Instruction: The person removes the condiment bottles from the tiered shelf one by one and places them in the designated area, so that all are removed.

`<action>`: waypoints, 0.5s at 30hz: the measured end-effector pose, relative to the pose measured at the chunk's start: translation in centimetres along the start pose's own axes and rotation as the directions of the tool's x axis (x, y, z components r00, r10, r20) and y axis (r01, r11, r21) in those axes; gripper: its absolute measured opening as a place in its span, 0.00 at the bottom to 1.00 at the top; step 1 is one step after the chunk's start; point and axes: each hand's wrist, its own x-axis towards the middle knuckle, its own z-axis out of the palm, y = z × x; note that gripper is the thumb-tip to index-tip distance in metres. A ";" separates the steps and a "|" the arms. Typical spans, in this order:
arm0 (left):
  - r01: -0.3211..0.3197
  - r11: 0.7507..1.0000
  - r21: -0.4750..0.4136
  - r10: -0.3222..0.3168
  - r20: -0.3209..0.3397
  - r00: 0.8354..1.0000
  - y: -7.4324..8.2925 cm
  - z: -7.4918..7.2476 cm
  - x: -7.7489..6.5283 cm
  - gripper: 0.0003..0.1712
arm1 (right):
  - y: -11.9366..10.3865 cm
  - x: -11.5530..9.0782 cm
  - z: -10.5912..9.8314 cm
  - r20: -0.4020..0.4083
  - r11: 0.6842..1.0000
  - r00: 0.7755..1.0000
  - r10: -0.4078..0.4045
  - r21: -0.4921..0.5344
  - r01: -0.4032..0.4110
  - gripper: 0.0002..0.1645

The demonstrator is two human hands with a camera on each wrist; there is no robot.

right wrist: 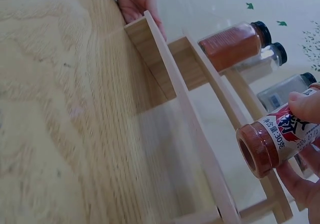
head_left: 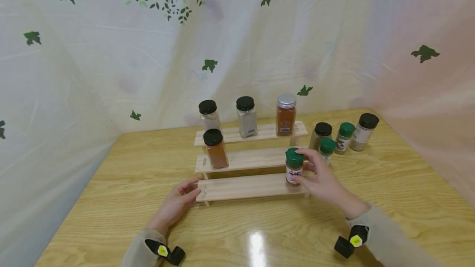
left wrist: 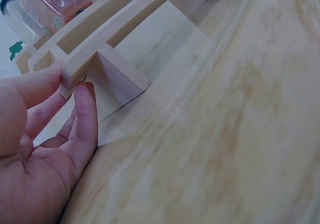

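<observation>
A three-tier wooden spice rack (head_left: 245, 187) stands on the table. My left hand (head_left: 177, 202) pinches the left end of its lowest step, and the left wrist view shows the thumb (left wrist: 42, 84) on top with a finger bent beneath. In my right hand (head_left: 324, 182) is a small spice jar (head_left: 294, 172) with a green cap and red-brown contents, gripped between thumb and fingers. It is over the right end of the lowest step; the right wrist view shows its base (right wrist: 250, 151) lifted off the wood.
The top step bears a pale black-capped jar (head_left: 210, 119), another black-capped jar (head_left: 247, 120) and a silver-lidded red jar (head_left: 285, 119). An orange-brown jar (head_left: 216, 153) stands left on the middle step. Right of the rack, several jars cluster, including a green-capped one (head_left: 343, 141). A leaf-patterned curtain (head_left: 148, 73) hangs behind.
</observation>
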 end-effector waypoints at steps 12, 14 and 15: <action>0.036 0.999 0.028 -0.035 -0.046 0.998 0.2 0.1 0.1 0.27 | 1.3 -1.9 -2.5 -0.043 0.990 0.997 0.063 -0.125 -0.067 0.41; 0.034 0.999 0.026 -0.033 -0.046 0.998 0.2 0.1 0.1 0.27 | 1.5 -2.3 -2.9 -0.057 0.989 0.996 0.069 -0.129 -0.076 0.41; 0.034 0.999 0.026 -0.032 -0.045 0.998 0.1 0.1 0.1 0.27 | 1.6 -2.4 -3.1 -0.061 0.989 0.996 0.072 -0.123 -0.079 0.41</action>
